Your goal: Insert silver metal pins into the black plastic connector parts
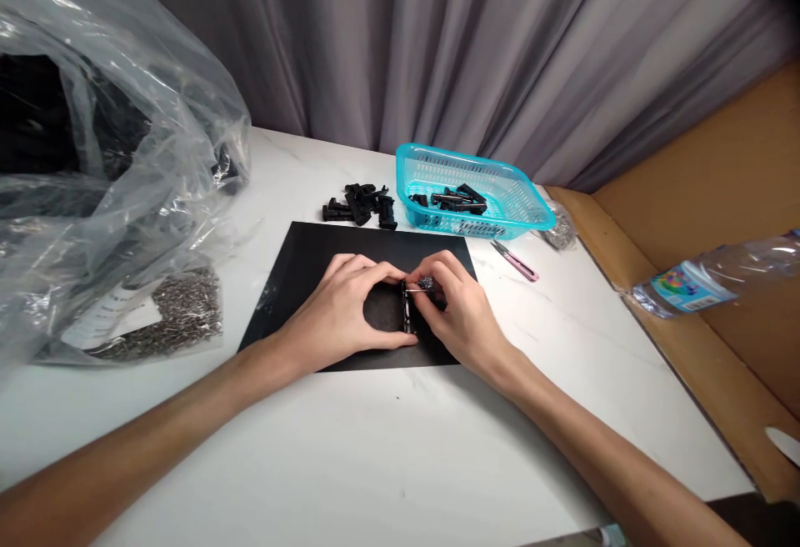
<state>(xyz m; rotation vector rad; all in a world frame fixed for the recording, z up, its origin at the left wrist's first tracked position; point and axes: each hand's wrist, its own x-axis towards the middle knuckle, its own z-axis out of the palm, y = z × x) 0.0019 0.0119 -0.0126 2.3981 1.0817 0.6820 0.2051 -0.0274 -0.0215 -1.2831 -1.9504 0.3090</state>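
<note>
Black part (406, 313): between both hands, over dark mat (312, 255).
Left hand (347, 301): thumb and fingers pinch part's ends.
Right hand (459, 305): pinching thin metallic pin (415, 290) at part's side.

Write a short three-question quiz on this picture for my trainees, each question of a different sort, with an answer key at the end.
1. True or false: The left hand holds the narrow black part between its thumb and fingers.

2. Which of these lies on the white table between the black mat and the plastic bottle?
A) the clear plastic bag
B) the pink-handled tool
C) the grey curtain

3. Fill in the colour: The ____ basket has several loose black pieces inside it.

Key: 1. True. 2. B. 3. Blue.
</note>
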